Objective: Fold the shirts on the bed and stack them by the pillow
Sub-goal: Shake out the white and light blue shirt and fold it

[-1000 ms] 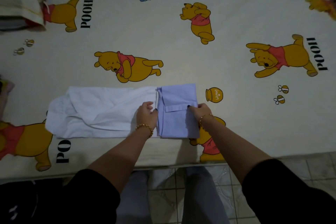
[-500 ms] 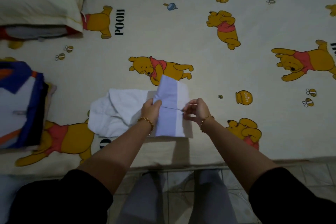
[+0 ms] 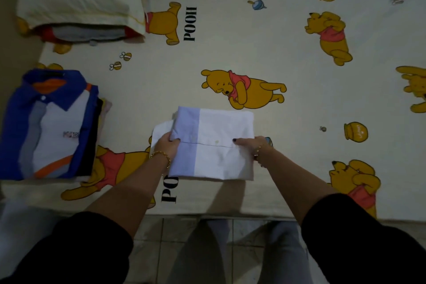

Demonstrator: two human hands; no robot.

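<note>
Left hand: the left hand (image 3: pixel 167 143) reaches forward from a bare forearm and grips the shirt's left edge at mid-height, thumb on top and fingers curled round the cloth.
Right hand: the right hand (image 3: pixel 247 145) is level with the left and pinches the right edge, with a dark-nailed thumb lying on top along a seam line; the fingers under the cloth are hidden.
Hands together: they are apart, one clamped on each side of the shirt.
Shirt: one shirt (image 3: pixel 214 127), folded to a rectangle, lilac at the left and white at the right. It lies on the bed (image 3: pixel 230 41) near its front edge, with a white corner sticking out past the left hand.
Stack: one stack (image 3: pixel 53 122) of folded shirts sits at the bed's left, well apart from the hands. A blue, white and orange collared shirt is on top, with dark and pale layers under it; their number cannot be told.
Pillow: one pillow (image 3: pixel 76 0) lies at the far left, beyond the stack.
Bracelets: two bracelets (image 3: pixel 161 155), one gold chain on each wrist.
Sleeves: two black sleeves (image 3: pixel 87 244), pushed above the elbows.
</note>
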